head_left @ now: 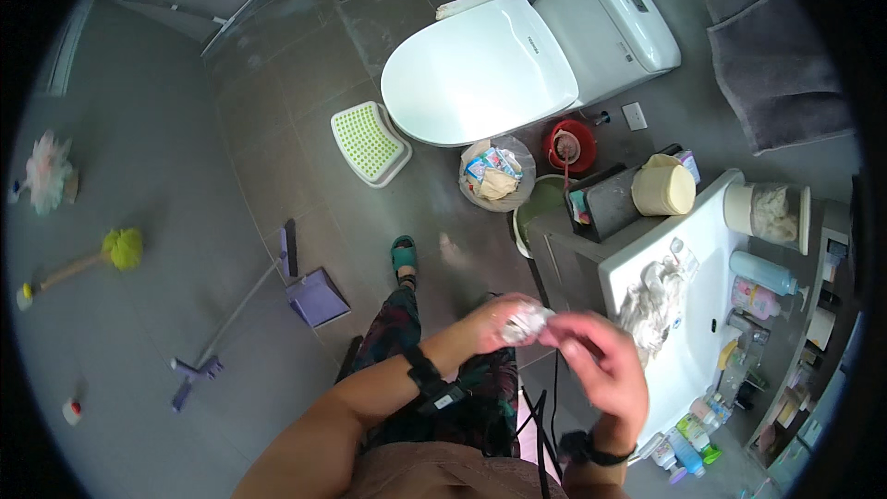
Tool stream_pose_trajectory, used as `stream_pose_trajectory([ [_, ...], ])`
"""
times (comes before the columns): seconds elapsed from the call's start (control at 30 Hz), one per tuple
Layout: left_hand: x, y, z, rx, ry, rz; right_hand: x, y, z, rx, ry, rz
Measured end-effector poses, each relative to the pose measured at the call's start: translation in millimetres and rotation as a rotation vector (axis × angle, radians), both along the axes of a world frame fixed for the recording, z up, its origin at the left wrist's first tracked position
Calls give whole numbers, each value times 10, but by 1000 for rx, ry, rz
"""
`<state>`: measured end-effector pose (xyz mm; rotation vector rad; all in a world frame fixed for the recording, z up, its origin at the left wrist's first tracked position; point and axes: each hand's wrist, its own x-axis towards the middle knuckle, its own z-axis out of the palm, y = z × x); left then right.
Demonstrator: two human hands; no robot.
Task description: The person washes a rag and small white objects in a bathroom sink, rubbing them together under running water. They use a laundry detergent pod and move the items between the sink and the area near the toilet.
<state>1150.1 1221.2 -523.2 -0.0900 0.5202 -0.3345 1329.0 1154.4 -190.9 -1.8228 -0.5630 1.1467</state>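
Both hands meet in front of me, left of the sink. A small, wet-looking crumpled white cloth (528, 323) lies bunched in my left hand (494, 322), whose fingers are curled round it. The fingertips of my right hand (601, 360) pinch the cloth's right edge, and that hand's other fingers are bent. Just beyond my right hand, a heap of wet white cloths (652, 307) rests in the white sink (695, 337).
Bottles (763, 273) and a clear container (776, 214) line the sink's far side. A cream canister (663, 187) stands on a dark box. Ahead are a waste bin (528, 187), a red bucket (584, 159), a toilet (476, 74) and a stool (370, 143). A purple dustpan (318, 298) lies left.
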Motion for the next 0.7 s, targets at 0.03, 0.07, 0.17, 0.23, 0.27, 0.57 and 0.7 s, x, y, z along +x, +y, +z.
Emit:
stream_pose_trajectory([
  [0.03, -135, 478, -255, 18, 52, 28, 4, 347, -546, -18, 64, -62],
  [0.07, -291, 1001, -462, 58, 119, 75, 47, 707, -1100, -16, 142, -108],
  [0.17, -429, 2036, -1212, 116, 266, 171, 531, 1420, -3242, -82, 279, -234],
  [0.23, -576, 2531, -1763, 120, 349, 241, 831, 1811, -4902, -169, 272, -272],
  [0.27, -638, 2669, -2038, 112, 400, 269, 990, 1928, -5579, -234, 238, -272],
  [0.57, -1157, 3095, -4191, 92, 559, 483, 2252, 3091, -10485, -656, -413, 121],
  [0.7, -1312, 2817, -4867, -10, 686, 561, 2466, 3236, -11815, -754, -493, 241],
])
